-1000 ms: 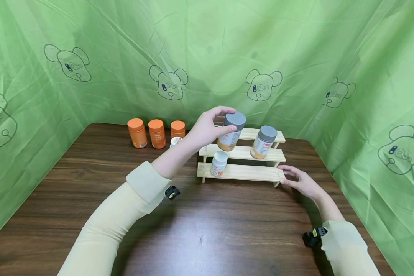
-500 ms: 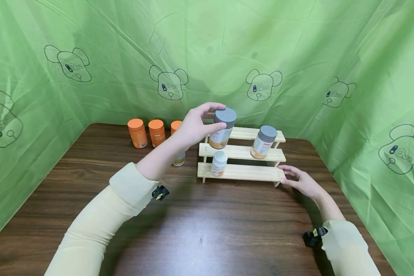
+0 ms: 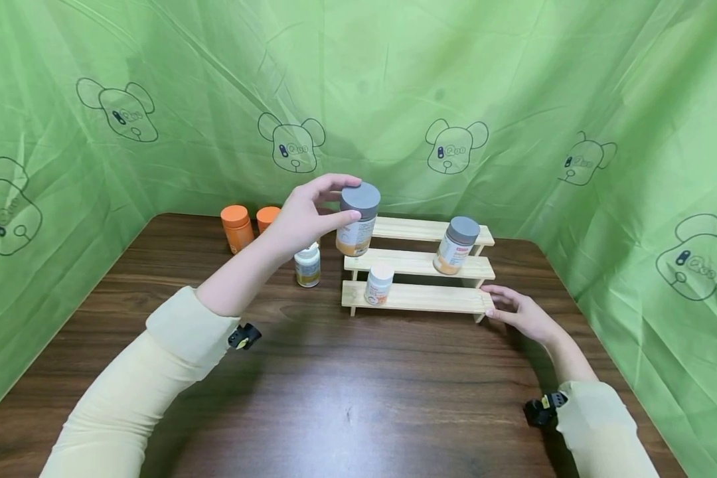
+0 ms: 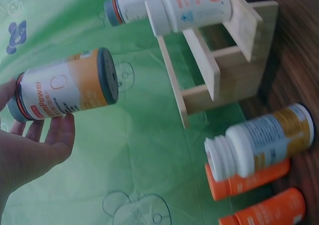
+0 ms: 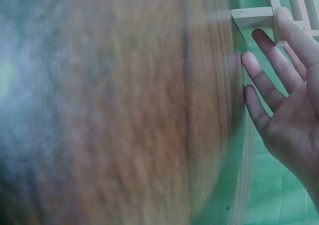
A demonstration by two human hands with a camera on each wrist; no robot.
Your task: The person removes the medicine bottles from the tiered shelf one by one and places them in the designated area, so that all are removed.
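Note:
My left hand (image 3: pixel 305 216) grips a grey-lidded supplement jar (image 3: pixel 356 229) by its upper part, thumb in front and fingers behind. The jar is held up off the left end of a three-tier wooden display rack (image 3: pixel 424 263); its label shows in the left wrist view. My right hand (image 3: pixel 522 317) holds the right end of the lowest tier between thumb and fingers. A second grey-lidded jar (image 3: pixel 457 245) stands on the middle tier's right side. On the bottom tier, at left, stands a small white bottle (image 3: pixel 379 285).
Left of the rack, a white bottle with a gold label (image 3: pixel 307 267) stands on the dark wooden table (image 3: pixel 358 398). Behind my left forearm are orange bottles (image 3: pixel 238 229), partly covered. Green cloth (image 3: pixel 370 79) hangs around the table's back and sides.
My left hand has carried the grey-lidded jar leftward, from over the rack's middle tier to its left end. The gold-label bottle has come into view. My right hand has stayed put.

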